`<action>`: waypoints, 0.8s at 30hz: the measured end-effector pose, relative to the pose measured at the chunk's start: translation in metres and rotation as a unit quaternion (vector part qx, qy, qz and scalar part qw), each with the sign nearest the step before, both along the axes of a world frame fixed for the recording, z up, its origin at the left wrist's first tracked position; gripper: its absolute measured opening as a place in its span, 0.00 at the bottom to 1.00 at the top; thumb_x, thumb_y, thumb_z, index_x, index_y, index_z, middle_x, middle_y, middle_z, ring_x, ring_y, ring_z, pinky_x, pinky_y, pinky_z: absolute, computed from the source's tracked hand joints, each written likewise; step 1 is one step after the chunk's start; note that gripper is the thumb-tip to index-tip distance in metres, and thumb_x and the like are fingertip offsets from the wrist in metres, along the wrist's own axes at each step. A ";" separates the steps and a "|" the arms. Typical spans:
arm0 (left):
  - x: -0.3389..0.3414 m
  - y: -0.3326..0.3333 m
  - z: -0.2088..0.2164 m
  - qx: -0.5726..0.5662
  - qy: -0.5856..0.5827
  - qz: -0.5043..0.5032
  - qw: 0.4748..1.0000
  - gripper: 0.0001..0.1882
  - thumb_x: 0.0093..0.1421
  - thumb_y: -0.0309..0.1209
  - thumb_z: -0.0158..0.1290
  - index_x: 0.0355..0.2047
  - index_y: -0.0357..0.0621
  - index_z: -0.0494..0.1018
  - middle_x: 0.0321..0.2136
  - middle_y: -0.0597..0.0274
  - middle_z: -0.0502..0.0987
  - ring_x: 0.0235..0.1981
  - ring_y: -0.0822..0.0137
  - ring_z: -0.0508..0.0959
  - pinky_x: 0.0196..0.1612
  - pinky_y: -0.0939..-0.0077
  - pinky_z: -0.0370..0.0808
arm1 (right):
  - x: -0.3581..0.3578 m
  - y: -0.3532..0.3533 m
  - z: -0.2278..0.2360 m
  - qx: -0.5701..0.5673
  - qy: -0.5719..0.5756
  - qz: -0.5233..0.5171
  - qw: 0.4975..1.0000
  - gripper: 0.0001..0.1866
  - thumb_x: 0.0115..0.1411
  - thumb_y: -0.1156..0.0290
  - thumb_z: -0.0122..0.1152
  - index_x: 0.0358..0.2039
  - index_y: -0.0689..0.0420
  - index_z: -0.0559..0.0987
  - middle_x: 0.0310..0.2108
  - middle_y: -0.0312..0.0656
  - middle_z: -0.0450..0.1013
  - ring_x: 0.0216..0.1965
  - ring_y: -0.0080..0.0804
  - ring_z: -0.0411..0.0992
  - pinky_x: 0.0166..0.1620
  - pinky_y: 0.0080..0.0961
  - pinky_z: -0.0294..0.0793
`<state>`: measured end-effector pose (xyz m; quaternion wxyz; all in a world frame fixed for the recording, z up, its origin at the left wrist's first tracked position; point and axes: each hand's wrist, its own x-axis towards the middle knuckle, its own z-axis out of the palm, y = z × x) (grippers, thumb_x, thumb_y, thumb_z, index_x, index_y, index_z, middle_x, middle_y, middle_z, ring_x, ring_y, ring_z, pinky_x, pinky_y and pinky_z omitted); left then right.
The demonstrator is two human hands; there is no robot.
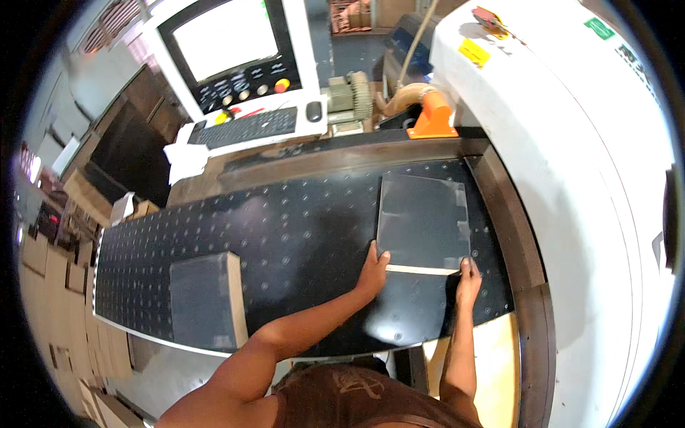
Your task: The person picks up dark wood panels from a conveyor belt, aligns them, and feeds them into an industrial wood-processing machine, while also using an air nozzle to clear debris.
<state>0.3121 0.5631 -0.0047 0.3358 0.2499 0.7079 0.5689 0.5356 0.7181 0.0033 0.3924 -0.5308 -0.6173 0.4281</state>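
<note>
A dark grey rectangular panel [424,222] with a pale near edge lies at the right part of a black dotted table. My left hand [373,272] grips its near left corner, thumb on top and fingers along the side. At the near right corner, my right hand [468,282] holds the panel's edge, its fingertips partly hidden. To the left, a second grey piece [201,303] with a light wood-coloured side edge rests on the table, apart from both hands.
The black table [278,235] meets raised brown rails at the back and along its right side [510,207]. Behind stand a control screen [225,43], a keyboard [250,128] and an orange bracket [433,116]. A large white machine housing [571,178] borders the right. Stacked boards [53,285] stand left.
</note>
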 end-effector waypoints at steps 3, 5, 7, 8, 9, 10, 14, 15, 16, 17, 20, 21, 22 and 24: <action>0.007 -0.106 -0.004 -0.031 -0.015 0.023 0.999 0.36 0.72 0.43 0.42 0.72 0.36 0.45 0.67 0.40 0.57 0.69 0.49 0.57 0.70 0.64 0.52 | 0.001 -0.099 0.011 -0.059 0.041 0.043 0.997 0.29 0.67 0.56 0.59 0.55 0.72 0.74 0.53 0.56 0.75 0.55 0.41 0.72 0.59 0.33 0.67; 0.016 -0.172 0.012 -0.045 -0.062 0.017 0.997 0.36 0.73 0.43 0.41 0.72 0.36 0.43 0.69 0.43 0.55 0.69 0.51 0.56 0.70 0.64 0.51 | 0.013 -0.159 0.014 -0.096 0.056 0.057 0.992 0.27 0.67 0.59 0.59 0.56 0.70 0.74 0.51 0.50 0.76 0.51 0.35 0.72 0.56 0.30 0.68; 0.025 -0.243 0.021 -0.039 -0.055 0.016 0.998 0.37 0.73 0.44 0.41 0.72 0.35 0.42 0.70 0.43 0.54 0.70 0.51 0.55 0.70 0.65 0.50 | 0.032 -0.214 -0.001 -0.134 0.061 0.071 0.987 0.24 0.66 0.61 0.60 0.55 0.67 0.75 0.48 0.47 0.76 0.49 0.33 0.71 0.55 0.28 0.68; 0.030 -0.277 0.021 -0.037 -0.052 0.022 0.998 0.37 0.73 0.44 0.40 0.72 0.34 0.41 0.70 0.44 0.53 0.70 0.52 0.54 0.70 0.65 0.49 | 0.034 -0.238 -0.003 -0.163 0.071 0.090 0.980 0.23 0.66 0.61 0.61 0.53 0.66 0.76 0.47 0.46 0.76 0.48 0.32 0.71 0.55 0.28 0.67; 0.035 -0.309 0.019 -0.023 -0.074 0.027 0.997 0.38 0.72 0.43 0.44 0.72 0.33 0.44 0.70 0.44 0.55 0.70 0.54 0.55 0.70 0.67 0.50 | 0.045 -0.263 0.000 -0.175 0.048 0.099 0.978 0.22 0.64 0.60 0.62 0.51 0.64 0.76 0.47 0.45 0.75 0.49 0.32 0.70 0.56 0.28 0.66; 0.040 -0.340 0.014 -0.018 -0.060 0.035 0.997 0.38 0.71 0.43 0.46 0.71 0.33 0.45 0.69 0.44 0.56 0.70 0.55 0.56 0.70 0.67 0.52 | 0.041 -0.292 0.024 -0.187 0.026 0.117 0.975 0.22 0.63 0.59 0.63 0.50 0.63 0.77 0.47 0.45 0.75 0.50 0.32 0.69 0.57 0.29 0.65; 0.051 -0.412 0.021 0.006 -0.080 0.027 0.996 0.41 0.66 0.38 0.57 0.69 0.29 0.50 0.66 0.44 0.62 0.65 0.57 0.65 0.66 0.68 0.61 | 0.069 -0.335 0.018 -0.379 0.135 0.158 0.902 0.38 0.56 0.54 0.68 0.60 0.62 0.68 0.57 0.47 0.69 0.60 0.44 0.65 0.63 0.42 0.60; 0.054 -0.432 0.018 0.021 -0.135 0.028 0.990 0.42 0.65 0.40 0.58 0.69 0.29 0.51 0.65 0.44 0.63 0.65 0.56 0.65 0.66 0.66 0.60 | 0.075 -0.342 0.006 -0.405 0.140 0.191 0.883 0.40 0.55 0.54 0.69 0.62 0.62 0.67 0.59 0.48 0.67 0.61 0.46 0.63 0.64 0.44 0.60; 0.051 -0.443 0.022 0.043 -0.188 0.020 0.981 0.44 0.63 0.41 0.60 0.69 0.30 0.51 0.65 0.45 0.64 0.65 0.56 0.65 0.66 0.64 0.60 | 0.083 -0.345 -0.002 -0.422 0.147 0.220 0.867 0.42 0.54 0.53 0.69 0.63 0.63 0.66 0.61 0.50 0.65 0.62 0.47 0.62 0.64 0.46 0.59; 0.045 -0.455 0.021 -0.003 -0.266 0.018 0.964 0.47 0.61 0.43 0.61 0.69 0.29 0.49 0.64 0.44 0.64 0.65 0.55 0.64 0.67 0.62 0.58 | 0.084 -0.355 -0.003 -0.416 0.114 0.201 0.879 0.44 0.52 0.52 0.69 0.63 0.65 0.65 0.61 0.51 0.64 0.61 0.48 0.64 0.63 0.48 0.62; 0.026 -0.479 0.022 -0.016 -0.390 -0.053 0.919 0.58 0.54 0.50 0.65 0.70 0.29 0.43 0.64 0.43 0.62 0.66 0.52 0.60 0.67 0.56 0.55 | 0.082 -0.376 -0.012 -0.386 0.124 0.220 0.887 0.42 0.53 0.51 0.68 0.62 0.62 0.67 0.58 0.48 0.68 0.59 0.47 0.67 0.60 0.48 0.66; 0.033 -0.481 0.024 -0.048 -0.385 -0.012 0.921 0.58 0.54 0.49 0.65 0.70 0.28 0.43 0.64 0.43 0.62 0.66 0.51 0.60 0.67 0.56 0.56 | 0.082 -0.381 -0.015 -0.386 0.148 0.205 0.887 0.41 0.53 0.51 0.67 0.62 0.62 0.67 0.57 0.48 0.69 0.58 0.47 0.68 0.59 0.48 0.67; 0.036 -0.480 0.036 -0.079 -0.379 0.023 0.922 0.58 0.54 0.49 0.66 0.70 0.28 0.43 0.64 0.43 0.63 0.65 0.51 0.61 0.67 0.56 0.56 | 0.083 -0.385 -0.019 -0.383 0.176 0.186 0.887 0.41 0.54 0.51 0.66 0.62 0.62 0.67 0.56 0.48 0.70 0.57 0.47 0.69 0.58 0.47 0.68; 0.038 -0.487 0.054 -0.025 -0.311 0.032 0.950 0.50 0.54 0.50 0.65 0.65 0.27 0.58 0.58 0.41 0.69 0.59 0.52 0.68 0.63 0.60 0.61 | 0.064 -0.392 -0.012 -0.392 0.223 0.164 0.877 0.39 0.55 0.52 0.66 0.62 0.61 0.67 0.55 0.47 0.71 0.55 0.47 0.71 0.57 0.46 0.70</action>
